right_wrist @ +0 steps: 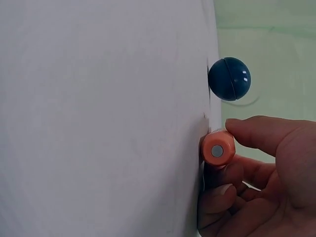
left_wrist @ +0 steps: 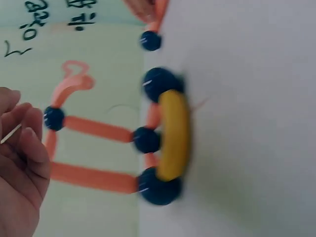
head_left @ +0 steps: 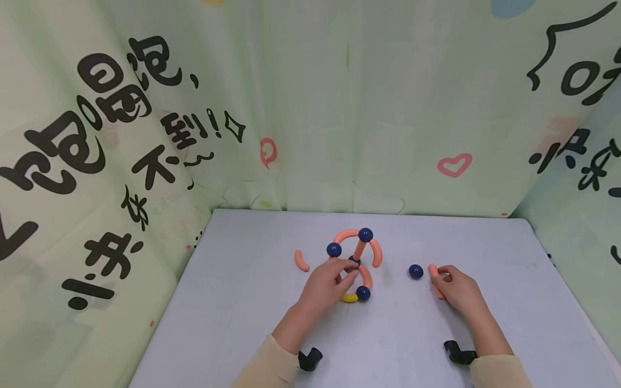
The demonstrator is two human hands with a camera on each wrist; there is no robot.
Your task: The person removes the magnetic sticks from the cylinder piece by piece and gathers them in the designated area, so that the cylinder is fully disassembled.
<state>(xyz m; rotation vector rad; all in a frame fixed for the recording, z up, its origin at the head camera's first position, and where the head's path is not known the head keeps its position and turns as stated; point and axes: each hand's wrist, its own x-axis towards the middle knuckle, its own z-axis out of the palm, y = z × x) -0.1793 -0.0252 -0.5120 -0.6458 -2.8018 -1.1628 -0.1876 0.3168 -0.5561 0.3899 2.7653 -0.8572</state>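
Note:
In the head view, a small frame of navy balls and orange sticks stands on the table; its upper navy ball [head_left: 366, 235] carries a curved orange piece [head_left: 376, 253] with a free end. A curved yellow piece [left_wrist: 175, 136] joins two balls at its base. My left hand [head_left: 326, 286] is beside the frame, fingers loosely bent with a gap between thumb and fingers; it hides part of the frame. To the right, my right hand [head_left: 458, 290] pinches an orange magnetic stick [right_wrist: 217, 149] at the table surface, its round metal end showing. A loose navy ball [right_wrist: 230, 79] lies near that stick.
A loose curved orange piece [head_left: 301, 261] lies left of the frame. The white table [head_left: 233, 323] ends at a printed curtain [head_left: 388, 134] behind and at both sides. A black wrist device [head_left: 310, 359] sits by the left wrist, another [head_left: 458, 353] by the right.

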